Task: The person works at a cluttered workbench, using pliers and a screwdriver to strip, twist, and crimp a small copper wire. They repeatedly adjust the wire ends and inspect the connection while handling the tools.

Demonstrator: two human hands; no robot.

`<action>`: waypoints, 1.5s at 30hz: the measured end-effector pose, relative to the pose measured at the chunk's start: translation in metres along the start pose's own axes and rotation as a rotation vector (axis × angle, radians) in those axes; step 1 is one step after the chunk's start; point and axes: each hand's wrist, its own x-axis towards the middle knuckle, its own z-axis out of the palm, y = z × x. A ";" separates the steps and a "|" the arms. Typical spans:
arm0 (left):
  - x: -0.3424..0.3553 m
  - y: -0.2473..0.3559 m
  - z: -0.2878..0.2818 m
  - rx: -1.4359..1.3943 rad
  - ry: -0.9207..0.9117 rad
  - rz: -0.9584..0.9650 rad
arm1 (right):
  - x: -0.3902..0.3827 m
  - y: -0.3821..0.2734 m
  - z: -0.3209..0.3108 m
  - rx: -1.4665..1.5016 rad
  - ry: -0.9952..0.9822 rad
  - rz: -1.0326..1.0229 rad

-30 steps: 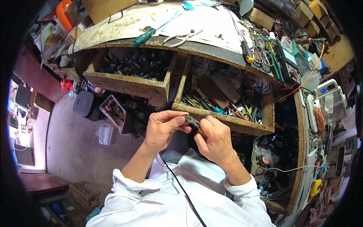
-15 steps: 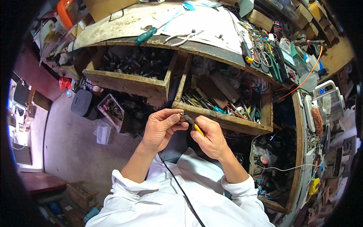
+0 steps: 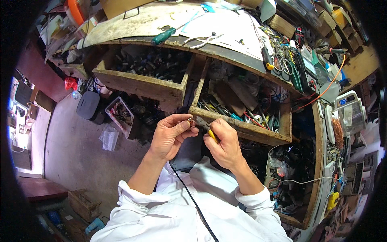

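In front of my body, my left hand (image 3: pixel 169 138) pinches a small metallic part (image 3: pixel 190 119) between thumb and fingertips. It is too small to name. Close by on the right, my right hand (image 3: pixel 225 145) is wrapped round the yellow handles of a pair of pliers (image 3: pixel 213 135). The metal jaws point up and left toward the part, with a slight gap between them and my left fingertips. Whether the jaws are parted cannot be made out. Just beyond both hands is the front board of an open wooden drawer (image 3: pixel 250 130) holding tools, wires and wood pieces.
A second open drawer (image 3: pixel 139 84) full of small dark parts is at left. On the bench top lie a green-handled screwdriver (image 3: pixel 163 36), grey pliers (image 3: pixel 203 40) and a black-and-yellow screwdriver (image 3: pixel 267 58). A cluttered lower drawer (image 3: pixel 308 201) stands right; a box of scraps (image 3: pixel 130 125) sits on the floor.
The plier jaws have drawn back to the right, away from the small part in my left hand. Both hands keep their grip. The whole view has shifted slightly.
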 end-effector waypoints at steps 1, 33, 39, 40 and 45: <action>-0.001 0.001 0.000 0.014 0.001 -0.011 | 0.000 0.000 0.002 0.022 0.013 0.017; -0.019 0.019 0.006 -0.077 0.101 -0.336 | 0.019 0.006 0.025 0.711 -0.006 0.190; -0.019 0.021 0.005 -0.021 0.101 -0.333 | 0.024 0.008 0.025 0.696 -0.073 0.200; -0.018 0.021 0.004 0.004 0.094 -0.335 | 0.023 0.008 0.026 0.722 -0.065 0.212; -0.015 0.022 0.012 -0.034 0.053 -0.367 | 0.023 0.014 0.021 0.948 0.019 0.325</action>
